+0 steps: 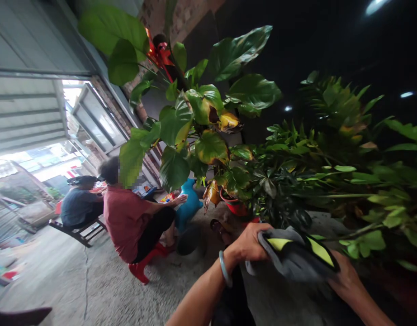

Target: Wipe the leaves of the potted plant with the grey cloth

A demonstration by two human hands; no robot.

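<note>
My left hand (249, 244) is closed on the edge of a grey glove with yellow-green patches (296, 256), and a pale blue bangle (225, 269) sits on that wrist. My right hand (346, 278) lies under the other end of the glove, gripping it; its fingers are mostly hidden by the fabric. Both hands are held just in front of a large-leaved plant (201, 127) in a red pot (236, 206), several of whose leaves are yellowed or brown at the edges.
Bushier narrow-leaved plants (347, 172) fill the right side. At left, one person in a red shirt (127, 217) sits on a red stool (142, 267) and another in dark clothes (79, 206) sits on a bench. A blue toy animal (190, 203) stands on the gravelly concrete floor (93, 280).
</note>
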